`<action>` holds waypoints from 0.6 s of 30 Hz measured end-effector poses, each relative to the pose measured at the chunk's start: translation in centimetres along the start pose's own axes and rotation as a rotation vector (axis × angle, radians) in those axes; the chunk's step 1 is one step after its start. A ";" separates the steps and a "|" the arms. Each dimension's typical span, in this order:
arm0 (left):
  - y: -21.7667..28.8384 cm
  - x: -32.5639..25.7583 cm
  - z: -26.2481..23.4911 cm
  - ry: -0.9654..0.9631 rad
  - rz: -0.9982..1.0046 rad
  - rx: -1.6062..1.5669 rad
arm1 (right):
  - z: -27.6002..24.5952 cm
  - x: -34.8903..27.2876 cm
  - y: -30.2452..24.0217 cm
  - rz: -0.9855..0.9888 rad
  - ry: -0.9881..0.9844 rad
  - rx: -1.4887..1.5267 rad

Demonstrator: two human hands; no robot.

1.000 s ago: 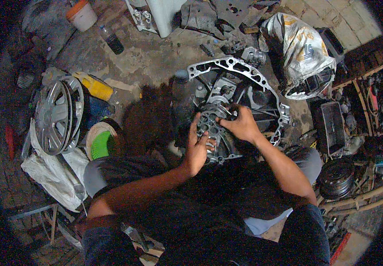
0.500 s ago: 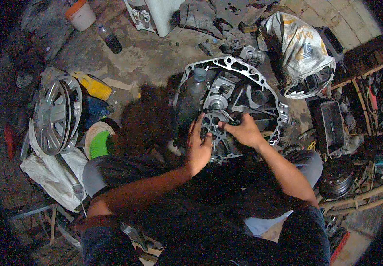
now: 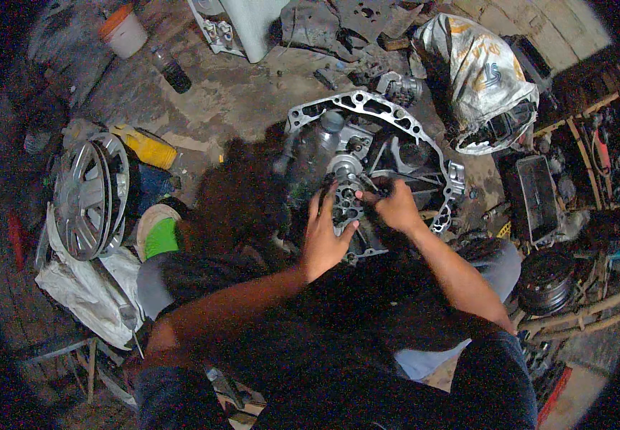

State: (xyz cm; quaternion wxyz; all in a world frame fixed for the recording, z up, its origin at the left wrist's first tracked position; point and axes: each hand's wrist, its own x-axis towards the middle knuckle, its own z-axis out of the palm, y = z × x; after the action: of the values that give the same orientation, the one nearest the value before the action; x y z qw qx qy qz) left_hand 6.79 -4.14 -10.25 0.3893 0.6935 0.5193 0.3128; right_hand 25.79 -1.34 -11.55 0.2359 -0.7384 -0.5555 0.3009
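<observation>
A large silvery gearbox-like housing [image 3: 430, 136] with a bolt-holed rim lies on the floor in front of me. At its near middle is a round metal plate [image 3: 351, 213] pierced with several holes. My left hand [image 3: 324, 242] grips this plate, fingers along its left side and thumb at its lower right. From the right, my right hand [image 3: 397, 206] is closed over the plate's edge, fingertips pinched around something slim that I cannot make out. Just beyond the plate is a rounded metal shaft part [image 3: 346, 165]. A dark clear bottle [image 3: 318, 143] stands at the housing's left side.
Silver wheel covers [image 3: 80, 201], a yellow container [image 3: 145, 147] and a green-and-white round object [image 3: 161, 233] are at left. A bulging white sack [image 3: 485, 82] lies far right, above a dark rectangular tray [image 3: 536, 197]. A bucket [image 3: 123, 34] and another bottle [image 3: 172, 70] stand far left.
My left thumb has moved outward to the plate's lower right, and its fingers sit closer along the left side. My right hand stays by the plate's edge. The whole view has shifted slightly.
</observation>
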 end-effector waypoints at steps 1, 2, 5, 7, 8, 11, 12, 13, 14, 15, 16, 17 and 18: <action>-0.1 0.1 0.0 -0.006 0.001 0.040 | -0.2 0.2 0.1 0.009 -0.003 0.042; -0.1 0.4 0.1 -0.010 0.001 0.076 | -0.8 0.4 0.0 0.017 -0.005 0.079; 0.3 0.9 0.4 -0.020 -0.037 0.104 | -1.8 1.7 1.1 -0.054 0.056 0.010; 0.1 1.2 0.5 -0.022 -0.025 0.180 | -3.0 2.4 2.0 -0.193 -0.054 -0.197; -0.2 1.4 0.5 -0.023 -0.022 0.221 | -3.0 1.9 1.8 -0.246 -0.029 -0.236; -1.1 1.9 0.6 -0.024 0.000 0.281 | -3.4 0.0 -2.3 -0.341 -0.063 -0.325; -1.4 2.2 0.6 -0.006 0.061 0.267 | -3.6 -0.1 -3.4 -0.364 -0.085 -0.385; -1.9 2.5 0.7 0.012 0.122 0.254 | -3.7 -0.3 -4.1 -0.387 -0.108 -0.445; -2.1 2.8 0.7 0.028 0.181 0.239 | -3.6 -0.4 -4.3 -0.408 -0.134 -0.504; -2.4 3.1 0.8 0.013 0.169 0.222 | -3.2 -0.1 -3.9 -0.425 -0.111 -0.554; -2.6 3.3 0.9 -0.001 0.157 0.204 | -3.0 0.1 -3.4 -0.394 -0.128 -0.564; -2.7 3.5 0.8 -0.012 0.147 0.189 | -3.0 0.5 -3.0 -0.365 -0.143 -0.574; -2.6 3.5 0.7 -0.020 0.135 0.195 | -3.1 0.8 -2.8 -0.336 -0.158 -0.584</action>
State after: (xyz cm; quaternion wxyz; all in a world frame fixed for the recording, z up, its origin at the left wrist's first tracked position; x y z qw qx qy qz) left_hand 7.06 -0.47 -12.79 0.3033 0.7646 0.4955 0.2792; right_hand 26.19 0.11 -7.59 0.0170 -0.6473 -0.7486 0.1425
